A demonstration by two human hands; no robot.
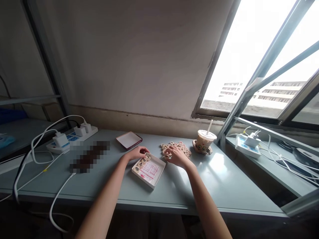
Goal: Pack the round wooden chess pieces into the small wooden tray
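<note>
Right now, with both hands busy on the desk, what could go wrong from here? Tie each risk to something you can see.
1. The drink cup stands just beyond the piece pile, where the right hand is; a careless sweep might tip it.
2. The row of pieces lies along one side of the box; a nudge from the left hand could disturb it.

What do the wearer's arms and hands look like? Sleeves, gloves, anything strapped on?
Left hand and right hand are bare, no gloves. Left forearm and right forearm are uncovered as far as the view shows; no sleeve is in sight. No watch, band, cable or marking visible on either. Fingers are too small to rule out rings.
</note>
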